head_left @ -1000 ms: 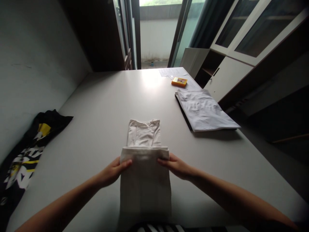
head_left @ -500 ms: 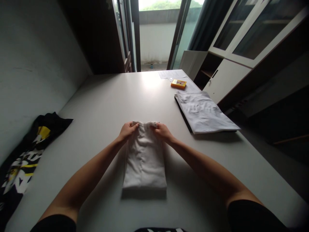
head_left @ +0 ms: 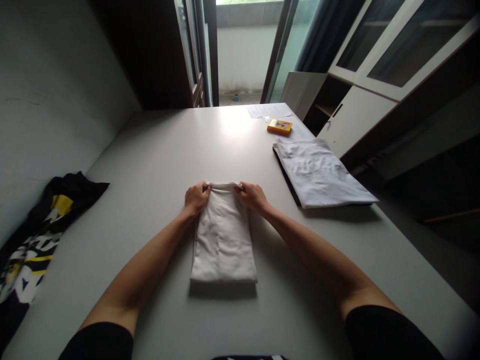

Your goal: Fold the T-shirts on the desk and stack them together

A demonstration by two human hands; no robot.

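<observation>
A white garment, folded into a narrow upright rectangle, lies in front of me in the middle of the table. My left hand grips its far left corner, thumb on top. At the far right corner, my right hand pinches the cloth in the same way. The far edge is drawn straight between both hands, and the near edge casts a shadow on the tabletop. Fingers under the cloth are partly hidden. The exact kind of garment cannot be made out.
A folded white cloth with dark fabric below it forms a stack at the right. Behind it are a yellow-orange box and papers. A black printed garment lies at the left by the wall. The white table reaches toward the glass door.
Both hands have shifted slightly away from me with the garment's far edge, which now looks straighter and tauter. The camera view has tilted down a little.
</observation>
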